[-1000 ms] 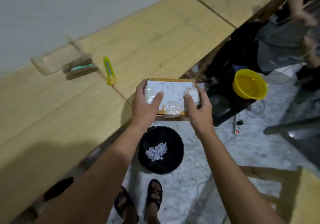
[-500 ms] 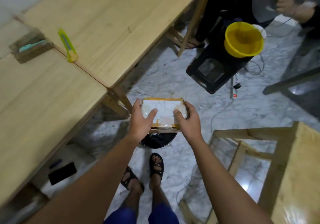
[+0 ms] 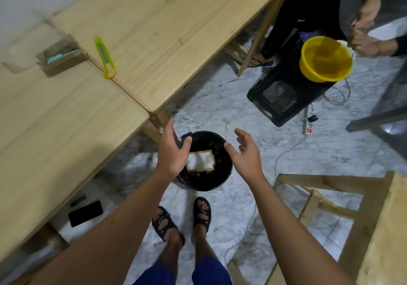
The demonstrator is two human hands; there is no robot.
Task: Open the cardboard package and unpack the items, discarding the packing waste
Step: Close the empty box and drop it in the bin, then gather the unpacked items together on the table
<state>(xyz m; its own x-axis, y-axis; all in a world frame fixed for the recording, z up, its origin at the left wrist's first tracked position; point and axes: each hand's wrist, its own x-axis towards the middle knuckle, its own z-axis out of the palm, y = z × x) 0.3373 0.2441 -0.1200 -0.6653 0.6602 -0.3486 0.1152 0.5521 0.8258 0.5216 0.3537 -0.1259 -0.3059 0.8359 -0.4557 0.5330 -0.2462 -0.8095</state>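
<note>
The cardboard package (image 3: 201, 160), brown with a white label and clear tape, lies inside the black waste bin (image 3: 222, 182) on the floor. My left hand (image 3: 171, 150) hovers over the bin's left rim with fingers spread, holding nothing. My right hand (image 3: 244, 152) hangs open over the right rim, also empty. On the wooden table (image 3: 154, 31) lie a yellow-green utility knife (image 3: 105, 58) and an unpacked item with a teal part in a brown and clear wrapper (image 3: 61, 55).
A second person sits at the upper right beside a yellow basin (image 3: 325, 58) on a black stool (image 3: 279, 99). Cables and a power strip (image 3: 308, 121) cross the marble floor. A wooden frame (image 3: 343, 198) stands at the right. A black phone (image 3: 85, 213) rests under the table.
Both hands let go of the package, and it dropped into the bin. My hands opened and moved apart. The view tilted further down toward the floor.
</note>
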